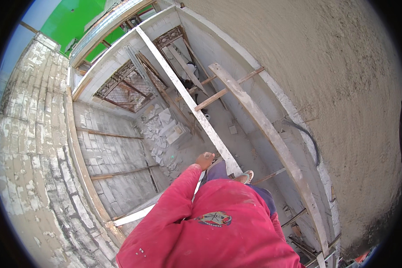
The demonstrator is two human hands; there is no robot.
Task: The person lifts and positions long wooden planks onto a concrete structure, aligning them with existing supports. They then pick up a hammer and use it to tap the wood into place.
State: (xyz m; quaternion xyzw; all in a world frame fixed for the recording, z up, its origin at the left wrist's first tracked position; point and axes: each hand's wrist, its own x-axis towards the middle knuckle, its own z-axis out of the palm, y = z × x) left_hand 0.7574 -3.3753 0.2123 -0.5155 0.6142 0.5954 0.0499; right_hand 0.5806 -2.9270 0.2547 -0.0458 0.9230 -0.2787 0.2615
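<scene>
My left hand (205, 160) reaches forward at the end of a red sleeve (174, 196), its fingers curled. It hovers beside a long white plank (187, 96) that runs away from me across the gap. It is too small to tell whether it holds anything. My right hand is hidden. My foot in a light sandal (246, 177) stands on the plank's near end. My red shirt (219, 236) fills the lower middle.
A rough plastered wall (335, 89) rises on the right and a brick wall (35, 147) on the left. A second weathered plank (272, 134) lies on wooden cross-pieces. Far below are broken block rubble (163, 129) and a metal lattice frame (125, 87).
</scene>
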